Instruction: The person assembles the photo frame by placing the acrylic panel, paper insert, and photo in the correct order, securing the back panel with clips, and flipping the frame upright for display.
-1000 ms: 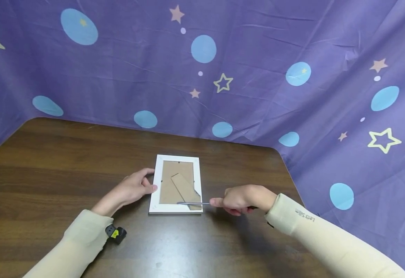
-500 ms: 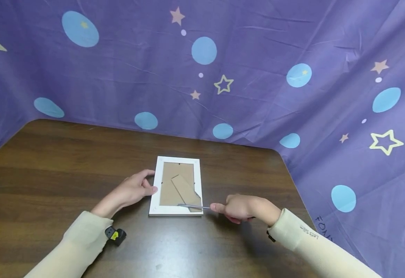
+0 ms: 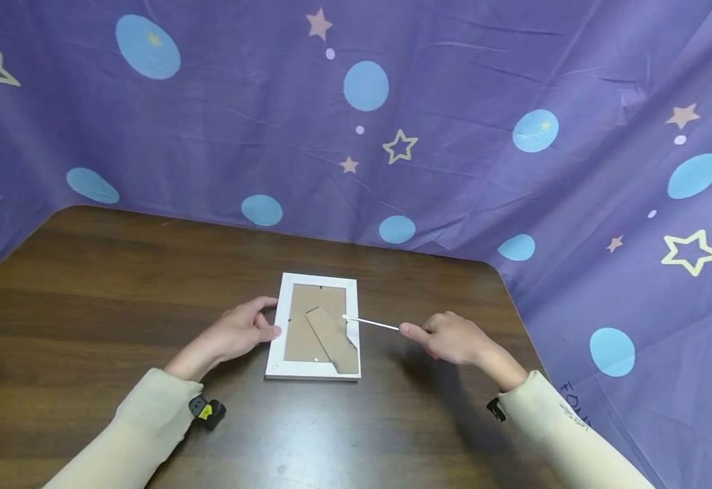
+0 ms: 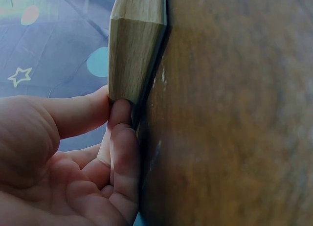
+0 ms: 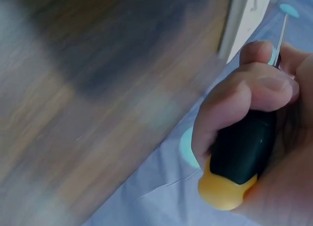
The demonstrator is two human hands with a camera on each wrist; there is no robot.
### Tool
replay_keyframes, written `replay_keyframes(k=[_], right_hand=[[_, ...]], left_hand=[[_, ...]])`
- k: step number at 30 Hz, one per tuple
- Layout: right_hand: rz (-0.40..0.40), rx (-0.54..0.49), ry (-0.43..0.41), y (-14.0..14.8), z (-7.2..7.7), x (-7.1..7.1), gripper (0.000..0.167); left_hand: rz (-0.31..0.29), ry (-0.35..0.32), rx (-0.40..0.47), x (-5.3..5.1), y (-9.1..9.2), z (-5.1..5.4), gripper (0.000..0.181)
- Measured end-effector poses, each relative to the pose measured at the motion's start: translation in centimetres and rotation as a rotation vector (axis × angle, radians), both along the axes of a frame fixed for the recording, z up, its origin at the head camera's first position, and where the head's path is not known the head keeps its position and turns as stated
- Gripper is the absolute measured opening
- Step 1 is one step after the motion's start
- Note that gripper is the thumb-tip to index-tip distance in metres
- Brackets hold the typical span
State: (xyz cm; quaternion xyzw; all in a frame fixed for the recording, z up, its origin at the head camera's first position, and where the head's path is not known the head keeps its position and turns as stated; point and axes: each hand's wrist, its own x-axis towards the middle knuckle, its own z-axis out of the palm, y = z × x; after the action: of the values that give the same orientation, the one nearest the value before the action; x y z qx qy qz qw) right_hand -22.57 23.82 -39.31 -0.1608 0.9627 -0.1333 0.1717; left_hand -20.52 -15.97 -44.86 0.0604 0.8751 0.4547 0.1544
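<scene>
A white picture frame [image 3: 307, 369] lies face down on the table, showing its brown backing board [image 3: 301, 336] and a slanted easel stand [image 3: 330, 333]. Small dark tabs sit around the board's edges. My left hand [image 3: 241, 331] holds the frame's left side; up close in the left wrist view, thumb and finger meet at its wood-coloured edge [image 4: 134, 55]. In my right hand [image 3: 450, 337] is a screwdriver, its thin shaft [image 3: 374, 323] reaching left to the tab on the frame's right side. The right wrist view shows curled fingers around its black and yellow handle [image 5: 244, 147].
The brown wooden table [image 3: 148, 272] extends around the frame on all sides. Behind and to the right hangs a purple curtain [image 3: 454, 81] with stars and blue spots. A small black and yellow device [image 3: 207, 411] is on the left wrist.
The screwdriver tip has gone from the frame's near edge up to its right side, and my right hand has moved away and to the right. The left hand stays at the frame.
</scene>
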Motion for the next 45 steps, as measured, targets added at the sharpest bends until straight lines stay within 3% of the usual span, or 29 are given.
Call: replay_keyframes(k=[8, 20, 28, 45], right_hand=[[-0.037, 0.081, 0.021, 1.8, -1.2, -0.3, 0.072], [0.005, 0.083, 0.021, 1.2, -2.3, -0.8, 0.071], [0.028, 0.096, 0.089, 1.3, -3.0, -0.9, 0.069], [0.139, 0.249, 0.224, 0.3, -1.0, -2.3, 0.072]], left_hand=[[-0.007, 0.007, -0.002, 0.0, 0.1, 0.0, 0.066], [-0.01, 0.016, -0.004, 0.1, -0.1, 0.2, 0.067], [-0.012, 0.016, -0.01, 0.1, 0.0, 0.4, 0.067], [-0.02, 0.034, -0.003, 0.1, 0.1, 0.2, 0.066]])
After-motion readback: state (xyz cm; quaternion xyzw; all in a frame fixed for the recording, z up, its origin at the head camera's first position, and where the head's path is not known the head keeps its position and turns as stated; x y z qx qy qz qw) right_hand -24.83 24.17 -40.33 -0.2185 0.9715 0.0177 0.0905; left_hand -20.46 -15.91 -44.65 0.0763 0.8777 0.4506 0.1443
